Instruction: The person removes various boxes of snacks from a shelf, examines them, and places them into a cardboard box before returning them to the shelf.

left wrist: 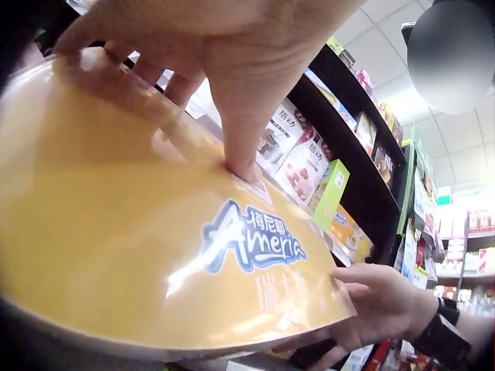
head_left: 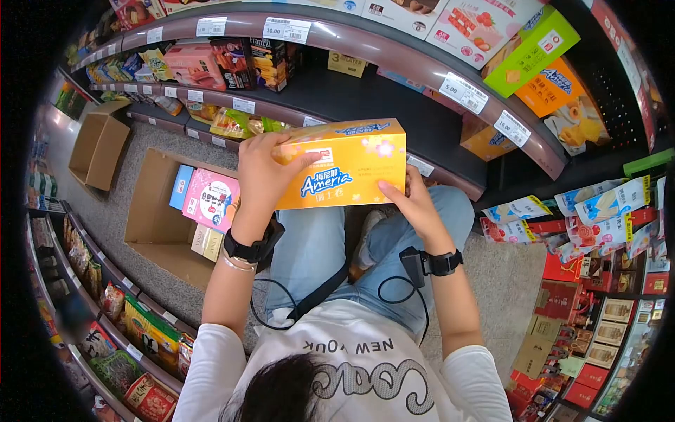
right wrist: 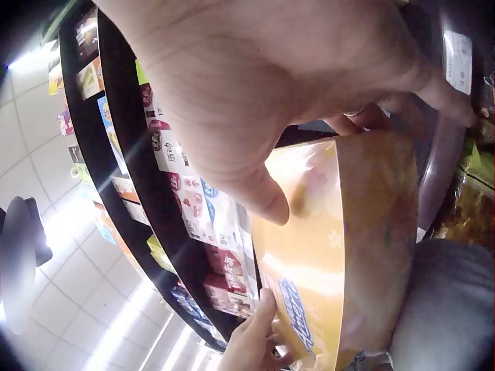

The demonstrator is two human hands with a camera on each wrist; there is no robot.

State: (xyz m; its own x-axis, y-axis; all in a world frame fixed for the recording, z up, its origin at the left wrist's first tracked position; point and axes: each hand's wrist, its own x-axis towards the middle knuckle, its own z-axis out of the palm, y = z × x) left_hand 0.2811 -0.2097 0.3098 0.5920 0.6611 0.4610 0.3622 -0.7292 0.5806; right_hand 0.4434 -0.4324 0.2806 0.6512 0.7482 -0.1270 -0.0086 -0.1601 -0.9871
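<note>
A yellow Ameria biscuit box is held up between both hands above the person's lap, its printed front turned to the head camera. The left hand grips its left end, thumb across the front and fingers over the top edge. At the right end the right hand grips the lower corner, thumb on the front face and fingers behind. In the left wrist view the thumb presses near the logo on the yellow box. The right wrist view shows the right thumb on the box's face.
An open carton with a pink box and other packets stands on the floor at left. A second carton lies behind it. Curved shelves with biscuit boxes run ahead; hanging packets stick out at right.
</note>
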